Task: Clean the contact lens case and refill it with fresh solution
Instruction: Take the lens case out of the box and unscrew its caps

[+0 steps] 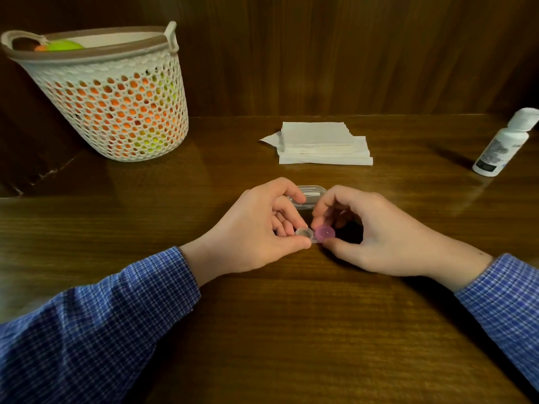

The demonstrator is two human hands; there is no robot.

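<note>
Both hands on lens case (315, 235): left hand (256, 228) pinched shut on clear end, right hand (376, 228) pinched around pink cap (324, 232). Solution bottle (501, 144) well apart, far right.

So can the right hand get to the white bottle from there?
Probably yes. The white bottle stands on bare table off to the right, nothing between it and the right hand, though that hand is busy holding the lens case.

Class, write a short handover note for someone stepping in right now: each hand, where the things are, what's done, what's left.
Left hand: pinching the lens case at its clear-capped end.
Right hand: fingers around the pink cap.
Case is low over the table, a clear box behind it.
Tissues behind; solution bottle far right, closed.
Done: nothing visible; both caps on.
Left: uncap, clean, refill.
</note>
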